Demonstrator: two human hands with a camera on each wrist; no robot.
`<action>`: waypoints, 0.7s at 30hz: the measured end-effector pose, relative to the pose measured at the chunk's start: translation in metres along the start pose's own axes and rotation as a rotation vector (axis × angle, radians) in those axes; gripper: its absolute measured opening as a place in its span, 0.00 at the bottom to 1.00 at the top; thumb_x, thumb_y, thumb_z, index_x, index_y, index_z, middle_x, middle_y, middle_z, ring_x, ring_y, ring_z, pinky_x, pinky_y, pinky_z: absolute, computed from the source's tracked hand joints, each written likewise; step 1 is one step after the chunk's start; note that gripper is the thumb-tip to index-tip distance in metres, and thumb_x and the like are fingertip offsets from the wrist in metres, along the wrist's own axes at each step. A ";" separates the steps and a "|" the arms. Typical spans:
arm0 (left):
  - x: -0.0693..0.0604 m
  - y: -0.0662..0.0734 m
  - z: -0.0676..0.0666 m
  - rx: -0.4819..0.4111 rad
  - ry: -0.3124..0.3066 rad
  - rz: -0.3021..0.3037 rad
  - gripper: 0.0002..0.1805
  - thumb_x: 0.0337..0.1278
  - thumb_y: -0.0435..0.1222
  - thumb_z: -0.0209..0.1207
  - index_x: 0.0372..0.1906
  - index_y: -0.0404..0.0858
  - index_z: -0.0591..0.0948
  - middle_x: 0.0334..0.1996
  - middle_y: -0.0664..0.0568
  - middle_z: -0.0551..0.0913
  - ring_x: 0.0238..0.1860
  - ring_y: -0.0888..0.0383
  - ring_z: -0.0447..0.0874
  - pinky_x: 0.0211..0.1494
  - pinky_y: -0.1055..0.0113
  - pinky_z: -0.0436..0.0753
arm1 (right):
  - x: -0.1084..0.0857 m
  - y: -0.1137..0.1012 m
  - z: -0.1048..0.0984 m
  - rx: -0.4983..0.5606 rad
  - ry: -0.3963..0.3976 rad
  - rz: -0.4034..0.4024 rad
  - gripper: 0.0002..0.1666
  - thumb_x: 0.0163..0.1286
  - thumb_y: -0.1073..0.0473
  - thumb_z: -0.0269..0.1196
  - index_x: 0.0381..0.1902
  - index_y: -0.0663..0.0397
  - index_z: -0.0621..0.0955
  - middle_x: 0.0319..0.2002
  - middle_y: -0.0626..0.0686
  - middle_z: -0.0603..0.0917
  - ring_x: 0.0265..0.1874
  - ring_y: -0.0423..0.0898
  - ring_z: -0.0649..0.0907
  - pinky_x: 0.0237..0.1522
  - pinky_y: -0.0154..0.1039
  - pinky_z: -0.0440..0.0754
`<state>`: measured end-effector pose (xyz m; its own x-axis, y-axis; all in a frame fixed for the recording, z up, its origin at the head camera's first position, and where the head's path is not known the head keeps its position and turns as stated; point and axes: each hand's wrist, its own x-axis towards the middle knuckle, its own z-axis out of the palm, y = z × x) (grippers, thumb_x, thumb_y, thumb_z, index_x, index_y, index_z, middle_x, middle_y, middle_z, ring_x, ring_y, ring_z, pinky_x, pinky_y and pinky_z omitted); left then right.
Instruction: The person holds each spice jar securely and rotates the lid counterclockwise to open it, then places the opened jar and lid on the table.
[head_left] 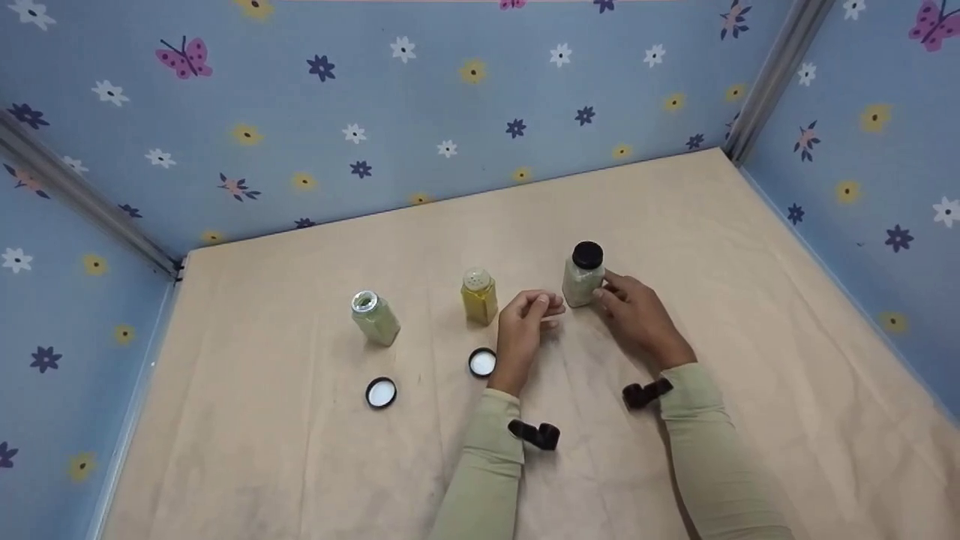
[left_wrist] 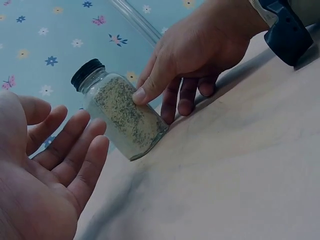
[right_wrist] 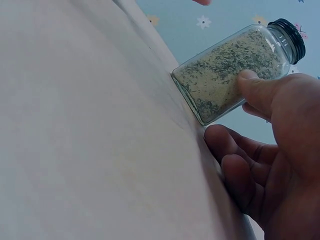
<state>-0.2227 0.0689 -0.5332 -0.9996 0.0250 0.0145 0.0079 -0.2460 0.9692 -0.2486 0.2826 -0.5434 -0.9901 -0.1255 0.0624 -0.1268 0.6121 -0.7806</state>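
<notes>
A glass spice jar (head_left: 581, 283) with a black screw cap (head_left: 587, 255) stands upright on the table, filled with pale, green-flecked seasoning. My right hand (head_left: 643, 319) pinches its lower side, the thumb (right_wrist: 255, 87) on the near face, other fingers curled by the tabletop. To the left of this jar is my left hand (head_left: 521, 330), palm turned inward, fingers loosely bent and holding nothing. In the left wrist view the left hand (left_wrist: 40, 175) is apart from the jar (left_wrist: 127, 115). Beyond the left hand stands an uncapped jar of yellow powder (head_left: 480, 301) with a perforated shaker top.
Farther left stands an uncapped jar with pale green contents (head_left: 377, 322). One black cap (head_left: 381, 393) lies inside up in front of it; another black cap (head_left: 482, 363) lies beside the left wrist. Flower-patterned walls (head_left: 420, 97) border the cloth-covered table (head_left: 247, 360).
</notes>
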 end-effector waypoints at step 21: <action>0.025 0.013 0.017 0.119 0.048 0.033 0.08 0.70 0.29 0.55 0.44 0.30 0.83 0.41 0.44 0.87 0.45 0.53 0.87 0.54 0.59 0.82 | 0.001 0.000 0.001 0.024 0.020 -0.001 0.30 0.78 0.45 0.55 0.73 0.45 0.71 0.47 0.54 0.81 0.44 0.50 0.82 0.51 0.48 0.77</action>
<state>-0.2470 0.0827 -0.5164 -0.9989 -0.0284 0.0374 0.0407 -0.1289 0.9908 -0.2496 0.2818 -0.5439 -0.9910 -0.1106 0.0751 -0.1264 0.5931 -0.7951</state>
